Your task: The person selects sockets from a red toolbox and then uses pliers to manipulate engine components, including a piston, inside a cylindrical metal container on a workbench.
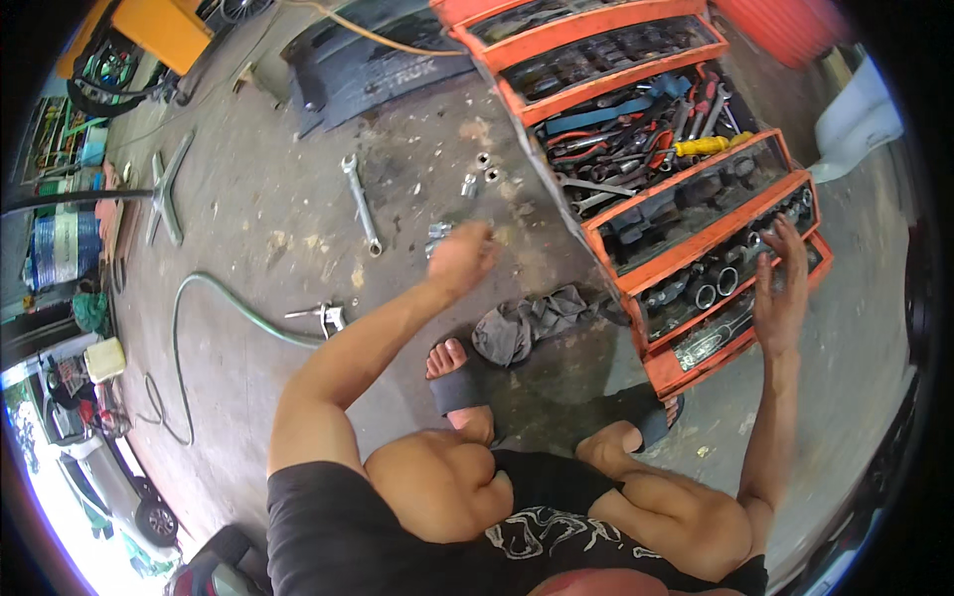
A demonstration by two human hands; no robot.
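Note:
My left hand (462, 256) is over the floor beside a few small metal sockets (438, 230). Its fingers look curled but are smeared by motion, so I cannot make out whether anything is in them. At the lower right of an orange cantilever toolbox (648, 360), my right hand (782, 298) reaches over a tray with its fingers stretched and apart. Ring-shaped sockets (727, 282) lie in that tray, close to the fingers. More sockets (469, 185) stand on the floor further away, and a combination wrench (362, 206) lies to their left.
Pliers and a yellow-handled screwdriver (702, 146) fill the toolbox's middle. A grey rag (532, 323) lies by my left foot. Leftward are an air blow gun (328, 318) on a green hose (179, 308) and a cross-shaped metal stand (166, 189). A dark mat (373, 70) lies at the back.

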